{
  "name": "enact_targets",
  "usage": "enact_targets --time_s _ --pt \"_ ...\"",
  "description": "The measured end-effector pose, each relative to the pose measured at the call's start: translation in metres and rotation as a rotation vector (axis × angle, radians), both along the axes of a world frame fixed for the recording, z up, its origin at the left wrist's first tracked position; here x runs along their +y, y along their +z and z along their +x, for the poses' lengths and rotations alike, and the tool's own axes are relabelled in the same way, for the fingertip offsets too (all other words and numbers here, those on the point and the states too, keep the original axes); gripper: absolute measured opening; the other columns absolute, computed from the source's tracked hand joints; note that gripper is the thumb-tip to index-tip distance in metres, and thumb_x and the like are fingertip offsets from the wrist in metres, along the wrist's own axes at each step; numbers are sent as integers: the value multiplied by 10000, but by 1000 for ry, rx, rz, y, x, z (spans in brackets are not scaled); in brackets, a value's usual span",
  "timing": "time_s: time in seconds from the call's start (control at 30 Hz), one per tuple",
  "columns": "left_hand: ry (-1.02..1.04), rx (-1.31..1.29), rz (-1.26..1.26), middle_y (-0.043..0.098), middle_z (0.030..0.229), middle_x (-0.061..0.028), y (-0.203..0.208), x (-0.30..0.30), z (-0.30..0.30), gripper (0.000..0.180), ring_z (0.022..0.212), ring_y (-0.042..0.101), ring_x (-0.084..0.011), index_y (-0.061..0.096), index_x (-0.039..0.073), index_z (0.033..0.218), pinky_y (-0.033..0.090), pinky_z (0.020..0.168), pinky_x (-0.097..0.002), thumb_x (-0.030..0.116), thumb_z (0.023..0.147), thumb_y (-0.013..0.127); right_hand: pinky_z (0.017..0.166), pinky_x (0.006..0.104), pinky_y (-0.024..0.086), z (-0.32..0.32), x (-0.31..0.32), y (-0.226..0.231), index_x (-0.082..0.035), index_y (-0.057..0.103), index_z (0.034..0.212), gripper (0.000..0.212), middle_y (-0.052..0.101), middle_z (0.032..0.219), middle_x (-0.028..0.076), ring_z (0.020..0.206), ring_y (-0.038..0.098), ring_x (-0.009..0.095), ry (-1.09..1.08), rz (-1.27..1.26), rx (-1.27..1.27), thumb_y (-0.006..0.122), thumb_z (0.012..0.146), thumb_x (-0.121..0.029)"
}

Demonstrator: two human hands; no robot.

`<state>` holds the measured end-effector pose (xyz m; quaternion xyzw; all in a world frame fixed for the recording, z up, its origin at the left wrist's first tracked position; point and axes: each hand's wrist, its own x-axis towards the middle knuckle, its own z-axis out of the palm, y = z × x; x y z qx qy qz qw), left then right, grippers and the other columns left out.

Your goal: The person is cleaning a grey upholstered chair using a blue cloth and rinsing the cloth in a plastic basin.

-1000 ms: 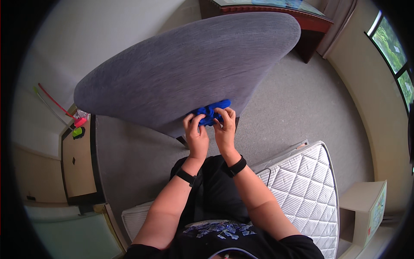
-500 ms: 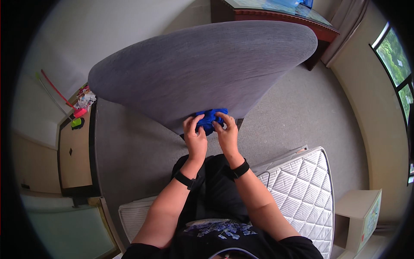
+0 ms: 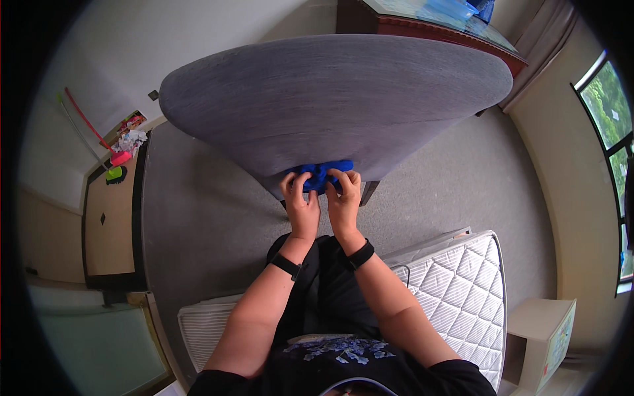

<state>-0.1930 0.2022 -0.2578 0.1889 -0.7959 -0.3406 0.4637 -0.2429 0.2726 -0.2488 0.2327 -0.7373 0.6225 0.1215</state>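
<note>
Two bare hands meet in front of us at a bunched blue cloth (image 3: 319, 174), which sits at the near edge of a grey fabric-covered table (image 3: 337, 86); the left hand (image 3: 302, 208) has its fingers curled and its thumb bent in, clamped on the left part of the cloth; the right hand (image 3: 344, 206) mirrors it, fingers and thumb clamped on the right part; we see a narrow gap between the hands, and a blue fold that shows beyond the fingertips; how firmly the fingers press, we cannot tell.

A black band circles each wrist, the left wristband (image 3: 286, 266) and the right wristband (image 3: 361, 255); around the person's lap we see a white quilted mattress (image 3: 462, 297), with a pale cabinet (image 3: 545, 317) beside it on the right; beyond the table stands a dark red wooden desk (image 3: 360, 20), bearing a light-blue plastic tray (image 3: 454, 8); to its right we find a curtain (image 3: 543, 49) and a window (image 3: 606, 99); at far left are a pink-headed broom (image 3: 121, 158) and a green-and-black brush (image 3: 116, 174), both long-handled.
</note>
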Motion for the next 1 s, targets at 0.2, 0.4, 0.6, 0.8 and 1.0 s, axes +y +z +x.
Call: enact_targets --time_s 0.2,0.4,0.6,0.8,1.0 --pt "24 -189 154 454 1063 -175 -44 -16 4 392 1033 474 -350 531 55 1062 406 882 -423 -96 700 551 717 303 455 6 -8 -40 -66 631 1000 294 498 915 115 819 529 227 78 77 -228 620 734 60" --pt "-7 -61 129 425 1130 -183 -1 -9 26 357 1089 429 -337 522 63 1130 375 932 -408 12 780 573 721 266 509 7 -7 -22 -29 620 1036 269 541 989 101 877 565 171 184 58 -288 618 776 37" --pt "-23 184 48 374 1214 -160 62 -7 40 302 1128 397 -294 511 74 1186 359 934 -385 113 889 540 729 238 531 31 -13 57 -21 566 1131 340 534 1056 86 923 566 149 307 -225 -201 605 802 52" --pt "116 150 19 375 1164 -168 16 -27 22 343 1069 441 -313 482 69 1137 402 881 -391 -47 823 559 643 222 462 35 -26 29 -71 612 1091 316 536 1018 76 795 558 126 197 -23 -32 610 799 50" --pt "152 -17 219 384 1139 -177 -55 -42 15 352 1048 451 -356 466 46 1078 394 886 -408 -98 767 547 734 314 467 27 -34 -30 -60 619 1069 317 535 942 124 861 575 250 221 176 -119 612 770 43"
